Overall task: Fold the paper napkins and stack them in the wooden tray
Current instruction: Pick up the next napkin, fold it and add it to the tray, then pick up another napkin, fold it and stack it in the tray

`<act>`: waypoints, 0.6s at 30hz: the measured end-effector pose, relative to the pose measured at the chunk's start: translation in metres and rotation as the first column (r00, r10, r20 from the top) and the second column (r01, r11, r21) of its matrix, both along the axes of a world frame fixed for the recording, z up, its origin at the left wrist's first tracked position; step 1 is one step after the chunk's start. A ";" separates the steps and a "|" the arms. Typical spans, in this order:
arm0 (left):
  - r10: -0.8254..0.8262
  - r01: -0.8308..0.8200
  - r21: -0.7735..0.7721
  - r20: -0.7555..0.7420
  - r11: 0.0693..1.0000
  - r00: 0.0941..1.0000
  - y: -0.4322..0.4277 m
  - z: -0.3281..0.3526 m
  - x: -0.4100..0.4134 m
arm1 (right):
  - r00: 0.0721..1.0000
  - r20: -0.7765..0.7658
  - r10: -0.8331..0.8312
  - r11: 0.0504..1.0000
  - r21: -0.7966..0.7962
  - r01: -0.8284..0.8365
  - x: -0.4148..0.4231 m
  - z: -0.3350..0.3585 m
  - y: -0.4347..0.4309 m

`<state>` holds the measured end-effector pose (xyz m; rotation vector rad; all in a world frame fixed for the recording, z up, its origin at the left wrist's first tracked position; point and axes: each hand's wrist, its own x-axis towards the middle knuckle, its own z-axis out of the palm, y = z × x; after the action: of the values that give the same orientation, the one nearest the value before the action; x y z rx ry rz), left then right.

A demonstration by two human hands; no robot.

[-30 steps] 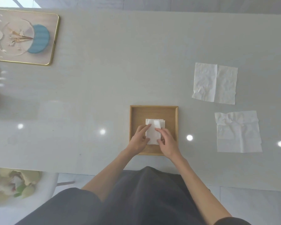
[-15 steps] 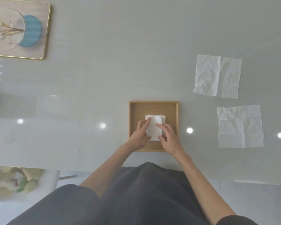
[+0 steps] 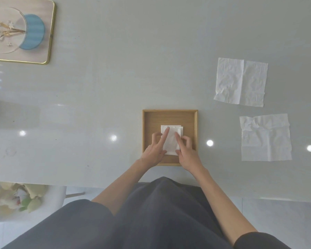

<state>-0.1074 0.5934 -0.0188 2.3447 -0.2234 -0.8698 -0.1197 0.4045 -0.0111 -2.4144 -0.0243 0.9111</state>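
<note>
Both hands, left hand [image 3: 153, 151] and right hand [image 3: 187, 153], press fingertips flat on folded napkins [image 3: 171, 139].

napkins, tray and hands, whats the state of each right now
folded napkins: stacked inside the tray, edges slightly offset
wooden tray: flat on the table, holding only the stack
far napkin: unfolded, flat, creased
near napkin: unfolded, flat, crumpled at one corner
left hand: open, index finger pressing the stack
right hand: open, fingertips pressing the stack

The hands [image 3: 171, 150] hide the folded napkins' [image 3: 171, 141] lower corners.
</note>
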 end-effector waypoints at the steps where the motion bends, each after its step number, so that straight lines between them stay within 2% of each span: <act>1: -0.024 0.024 0.015 0.024 1.000 0.999 0.000 0.000 -0.001 | 1.000 0.022 0.005 1.000 -0.021 -0.004 0.000 0.001 0.001; 5: -0.056 0.055 0.102 0.006 0.993 0.998 -0.005 0.001 -0.002 | 0.991 0.134 0.003 0.991 -0.132 0.015 -0.004 0.001 0.003; 8: -0.054 0.057 0.157 -0.022 0.986 0.998 -0.009 0.001 0.000 | 0.991 0.129 0.022 0.981 -0.194 0.003 -0.004 0.004 0.008; 10: -0.068 0.072 0.182 -0.029 0.981 0.997 -0.012 0.004 0.002 | 0.993 0.121 -0.002 0.984 -0.177 0.024 -0.003 0.006 0.008; 13: -0.038 0.052 0.254 -0.059 0.966 0.998 -0.019 0.017 0.005 | 0.979 0.161 -0.122 0.992 -0.024 0.128 0.001 0.020 0.001; 16: 0.049 -0.057 0.362 0.033 0.930 0.998 -0.031 0.035 0.016 | 0.866 0.313 -0.389 0.919 0.072 0.387 0.007 0.040 -0.032; 18: 0.016 -0.064 0.390 0.127 0.919 0.992 -0.051 0.049 0.028 | 0.717 0.355 -0.600 0.784 0.081 0.616 0.008 0.043 -0.079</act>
<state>-0.0790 0.5425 0.0301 2.7708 -0.0501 -0.8113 -0.1114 0.3251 0.0322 -2.3450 0.6307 0.1510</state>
